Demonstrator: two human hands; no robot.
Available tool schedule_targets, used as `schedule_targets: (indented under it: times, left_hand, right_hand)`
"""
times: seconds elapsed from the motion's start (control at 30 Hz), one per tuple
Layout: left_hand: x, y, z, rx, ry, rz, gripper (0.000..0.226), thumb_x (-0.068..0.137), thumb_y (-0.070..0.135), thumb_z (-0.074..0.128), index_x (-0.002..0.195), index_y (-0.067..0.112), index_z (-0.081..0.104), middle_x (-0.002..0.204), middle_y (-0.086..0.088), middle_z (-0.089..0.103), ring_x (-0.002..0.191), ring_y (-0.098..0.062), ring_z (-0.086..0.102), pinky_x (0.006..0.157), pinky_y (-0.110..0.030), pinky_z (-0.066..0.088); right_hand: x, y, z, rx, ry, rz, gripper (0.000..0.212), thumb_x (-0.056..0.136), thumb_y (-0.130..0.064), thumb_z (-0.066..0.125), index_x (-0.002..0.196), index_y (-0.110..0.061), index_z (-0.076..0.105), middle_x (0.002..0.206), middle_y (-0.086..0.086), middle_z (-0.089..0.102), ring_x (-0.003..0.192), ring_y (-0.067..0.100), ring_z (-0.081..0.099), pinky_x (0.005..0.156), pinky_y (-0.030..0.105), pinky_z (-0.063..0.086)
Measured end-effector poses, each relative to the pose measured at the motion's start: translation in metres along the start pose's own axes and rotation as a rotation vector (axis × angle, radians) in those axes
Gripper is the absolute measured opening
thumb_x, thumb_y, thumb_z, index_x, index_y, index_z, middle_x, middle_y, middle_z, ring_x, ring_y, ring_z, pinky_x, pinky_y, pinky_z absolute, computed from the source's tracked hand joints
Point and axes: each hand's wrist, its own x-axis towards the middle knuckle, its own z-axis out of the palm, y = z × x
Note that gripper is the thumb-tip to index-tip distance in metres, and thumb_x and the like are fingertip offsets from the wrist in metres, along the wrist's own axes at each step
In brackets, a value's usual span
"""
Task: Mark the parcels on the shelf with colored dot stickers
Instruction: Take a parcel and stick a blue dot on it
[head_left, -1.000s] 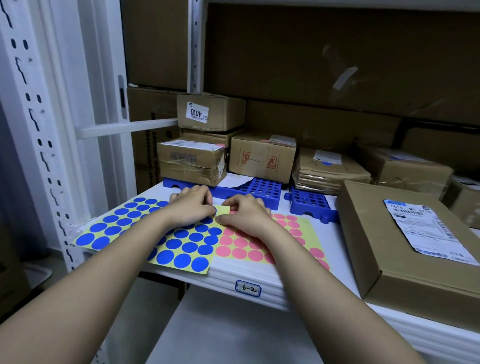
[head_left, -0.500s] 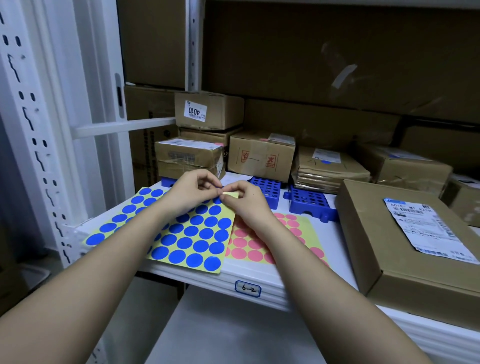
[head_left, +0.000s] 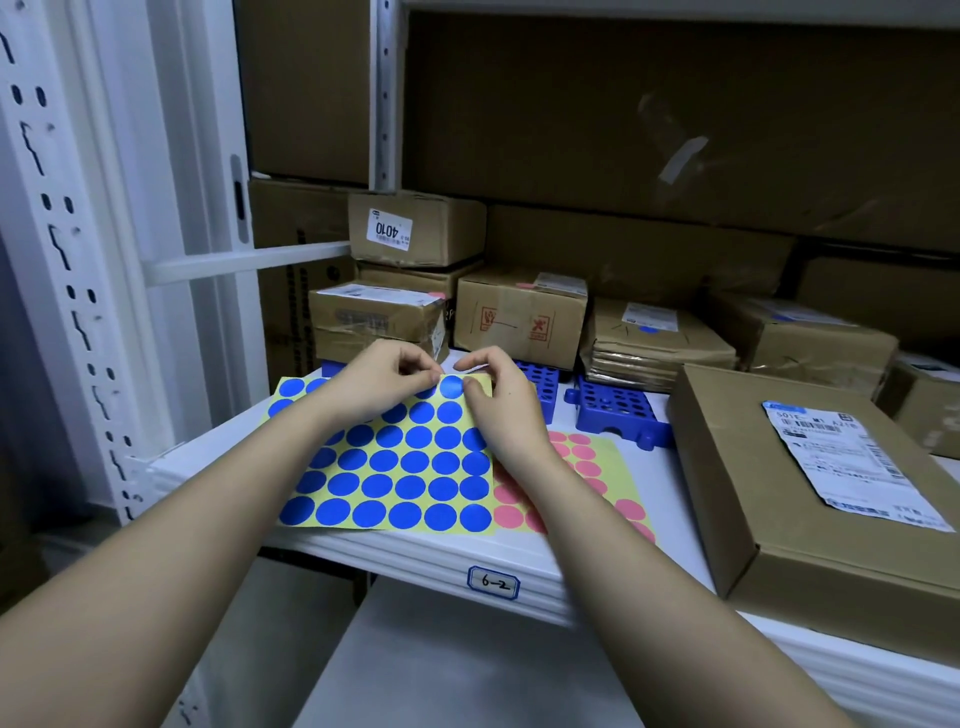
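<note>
A yellow sheet of blue dot stickers (head_left: 400, 467) is lifted off the white shelf (head_left: 415, 551), tilted toward me. My right hand (head_left: 501, 400) pinches its top right corner. My left hand (head_left: 379, 379) picks with its fingertips at the top edge beside a blue dot (head_left: 452, 387). A second yellow sheet with pink dots (head_left: 576, 467) lies flat under my right wrist. Brown cardboard parcels stand on the shelf: a large flat box with a white label (head_left: 810, 499) at the right, several smaller boxes (head_left: 519, 317) behind my hands.
Two blue plastic grid racks (head_left: 613, 410) lie behind the sheets. A stack of flat packets (head_left: 654, 343) sits beyond them. White perforated uprights (head_left: 67, 291) frame the shelf at left. A tag reading 6-2 (head_left: 493, 582) is on the shelf's front edge.
Both hands have raised the blue dot sheet from flat on the shelf and swung it rightward, over part of the pink sheet. The fingers stay together at its top edge.
</note>
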Motion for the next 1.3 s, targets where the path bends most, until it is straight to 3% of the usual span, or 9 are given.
schedule_targets:
  times: [0.1, 0.27, 0.43, 0.53, 0.73, 0.93, 1.03, 1.23, 1.3]
  left_hand:
    - [-0.001, 0.004, -0.003, -0.012, -0.005, -0.015, 0.016, 0.096, 0.015, 0.055, 0.099, 0.015, 0.07, 0.092, 0.004, 0.068, 0.085, -0.006, 0.062, 0.068, -0.013, 0.049]
    - [-0.004, 0.008, -0.005, -0.05, -0.021, -0.002, 0.017, 0.096, 0.011, 0.054, 0.106, 0.017, 0.066, 0.092, -0.013, 0.066, 0.092, -0.019, 0.061, 0.085, -0.035, 0.052]
    - [-0.004, 0.011, -0.007, -0.054, -0.026, 0.026, 0.017, 0.096, 0.009, 0.054, 0.107, 0.018, 0.063, 0.093, -0.017, 0.065, 0.091, -0.02, 0.061, 0.084, -0.03, 0.051]
    - [-0.004, 0.012, -0.008, -0.047, -0.039, 0.021, 0.017, 0.096, 0.011, 0.053, 0.107, 0.019, 0.062, 0.095, -0.019, 0.065, 0.094, -0.022, 0.062, 0.086, -0.032, 0.051]
    - [-0.001, 0.014, -0.008, -0.044, -0.053, 0.027, 0.017, 0.097, 0.011, 0.052, 0.106, 0.021, 0.061, 0.083, -0.003, 0.063, 0.089, -0.015, 0.061, 0.081, -0.025, 0.05]
    - [0.002, 0.012, -0.007, 0.032, -0.066, 0.038, 0.023, 0.091, 0.005, 0.052, 0.099, 0.023, 0.062, 0.083, -0.003, 0.062, 0.084, -0.015, 0.059, 0.089, -0.042, 0.049]
    - [0.003, 0.011, -0.006, 0.101, -0.062, 0.006, 0.021, 0.082, 0.014, 0.056, 0.09, 0.031, 0.064, 0.087, 0.005, 0.067, 0.088, -0.014, 0.063, 0.093, -0.047, 0.049]
    - [0.006, 0.008, -0.006, 0.262, -0.04, -0.008, 0.024, 0.086, 0.014, 0.056, 0.081, 0.038, 0.058, 0.09, 0.016, 0.065, 0.096, -0.009, 0.061, 0.1, -0.043, 0.042]
    - [0.006, 0.006, -0.007, 0.332, -0.05, -0.013, 0.025, 0.087, 0.014, 0.056, 0.079, 0.038, 0.056, 0.091, 0.017, 0.065, 0.097, -0.009, 0.06, 0.101, -0.04, 0.039]
  right_hand:
    - [-0.002, -0.003, 0.0, -0.046, -0.021, -0.084, 0.014, 0.09, -0.015, 0.06, 0.1, -0.025, 0.062, 0.109, -0.006, 0.065, 0.102, 0.01, 0.057, 0.083, 0.029, 0.046]
    - [-0.002, -0.004, -0.003, 0.051, -0.021, -0.008, 0.016, 0.09, -0.017, 0.063, 0.096, -0.032, 0.063, 0.107, -0.011, 0.065, 0.1, 0.008, 0.059, 0.078, 0.027, 0.051]
    - [-0.004, -0.007, -0.004, -0.011, -0.001, -0.037, 0.016, 0.091, -0.022, 0.062, 0.103, -0.03, 0.067, 0.111, -0.009, 0.066, 0.103, 0.011, 0.059, 0.083, 0.034, 0.052]
    - [-0.007, -0.008, -0.006, -0.173, 0.022, -0.119, 0.019, 0.093, -0.026, 0.059, 0.111, -0.029, 0.067, 0.113, -0.008, 0.06, 0.104, 0.009, 0.055, 0.079, 0.029, 0.045]
    - [-0.008, -0.006, -0.005, -0.309, 0.106, -0.2, 0.019, 0.093, -0.03, 0.061, 0.11, -0.028, 0.069, 0.11, -0.008, 0.055, 0.103, 0.01, 0.053, 0.074, 0.026, 0.041]
    - [-0.007, -0.004, -0.005, -0.332, 0.169, -0.223, 0.009, 0.09, -0.026, 0.065, 0.096, -0.024, 0.071, 0.103, -0.007, 0.058, 0.101, 0.012, 0.047, 0.084, 0.03, 0.041]
    - [-0.007, -0.005, -0.004, -0.325, 0.182, -0.218, 0.005, 0.089, -0.024, 0.066, 0.091, -0.023, 0.071, 0.101, -0.006, 0.061, 0.102, 0.015, 0.047, 0.087, 0.034, 0.041]
    - [-0.005, -0.005, -0.003, -0.151, 0.189, -0.148, 0.008, 0.086, -0.023, 0.068, 0.081, -0.029, 0.068, 0.09, -0.014, 0.059, 0.098, 0.013, 0.049, 0.09, 0.036, 0.042]
    - [-0.003, -0.004, -0.004, -0.018, 0.189, -0.098, 0.014, 0.085, -0.019, 0.068, 0.078, -0.031, 0.066, 0.09, -0.009, 0.064, 0.091, 0.013, 0.056, 0.086, 0.036, 0.047]
